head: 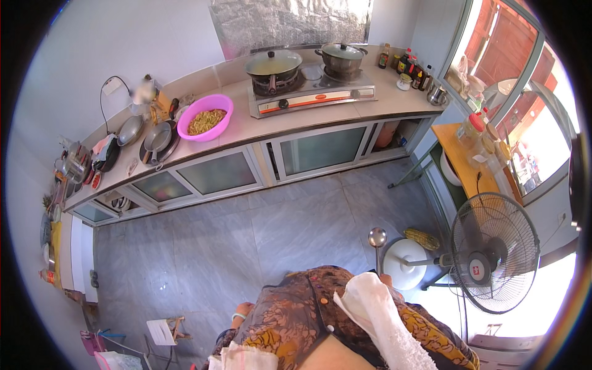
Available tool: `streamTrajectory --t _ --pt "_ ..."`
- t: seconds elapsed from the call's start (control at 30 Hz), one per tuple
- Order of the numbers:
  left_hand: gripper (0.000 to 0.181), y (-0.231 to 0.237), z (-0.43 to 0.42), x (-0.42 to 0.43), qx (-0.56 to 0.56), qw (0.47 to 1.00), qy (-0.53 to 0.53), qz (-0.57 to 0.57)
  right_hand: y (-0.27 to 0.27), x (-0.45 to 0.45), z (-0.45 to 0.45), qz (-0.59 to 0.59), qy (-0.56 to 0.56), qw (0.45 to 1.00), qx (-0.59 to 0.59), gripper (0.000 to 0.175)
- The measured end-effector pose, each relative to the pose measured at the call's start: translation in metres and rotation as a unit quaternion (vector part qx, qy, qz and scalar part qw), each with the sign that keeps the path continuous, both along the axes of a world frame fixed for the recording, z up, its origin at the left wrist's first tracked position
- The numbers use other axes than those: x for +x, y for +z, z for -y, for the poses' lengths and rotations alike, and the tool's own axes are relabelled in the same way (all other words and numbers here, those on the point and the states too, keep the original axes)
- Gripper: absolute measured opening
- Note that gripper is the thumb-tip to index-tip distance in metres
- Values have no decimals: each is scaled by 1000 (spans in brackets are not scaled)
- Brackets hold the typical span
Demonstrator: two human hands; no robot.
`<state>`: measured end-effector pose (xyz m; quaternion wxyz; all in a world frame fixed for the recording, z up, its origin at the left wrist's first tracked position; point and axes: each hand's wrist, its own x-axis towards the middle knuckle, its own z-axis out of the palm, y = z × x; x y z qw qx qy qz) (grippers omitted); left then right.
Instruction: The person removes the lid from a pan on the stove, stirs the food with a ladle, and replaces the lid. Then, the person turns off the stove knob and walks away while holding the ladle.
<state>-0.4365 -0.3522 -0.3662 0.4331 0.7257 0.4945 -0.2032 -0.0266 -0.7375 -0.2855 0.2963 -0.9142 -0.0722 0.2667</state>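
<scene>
My right hand (385,279) grips the handle of a metal ladle (378,237), whose round bowl points forward over the floor. Most of that hand is hidden behind my patterned clothing and a white towel (377,300) over my shoulder. My left hand (244,309) hangs beside my body with a pale bracelet at the wrist; its fingers are too small and covered to read. Ahead, on the counter, a lidded wok (273,69) and a lidded two-handled pot (342,60) sit on a gas stove (314,99). A pink basin (225,127) of chopped greenish-brown food stands left of them.
A standing fan (495,252) is close on my right, near a gourd-like vegetable (422,239) on the floor. Jars (471,125) stand on a wooden side table (455,138). Pans (158,136) and sauce bottles (403,61) line the counter. A small stool (162,331) is behind left.
</scene>
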Motion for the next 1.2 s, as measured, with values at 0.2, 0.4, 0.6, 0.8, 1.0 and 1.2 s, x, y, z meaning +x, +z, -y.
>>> streamTrajectory --t 0.2,0.4,0.6,0.8,1.0,1.2 --pt "34 -11 -1 -3 28 999 -23 -1 39 -2 -15 -67 -76 995 21 37" --pt "46 0 -1 3 27 999 0 -38 43 -2 -18 -103 -105 989 15 36" --pt "54 2 -2 7 25 998 11 -64 23 2 -11 -75 -68 995 7 36" --pt "52 -20 -10 -3 19 986 -142 -83 54 -2 -22 -96 -103 990 14 35" --pt "50 -66 -12 -25 29 990 -119 -72 43 -3 -22 -86 -91 992 6 34" --pt "43 0 -3 1 42 998 -10 -48 39 -4 -19 -91 -109 990 7 32"
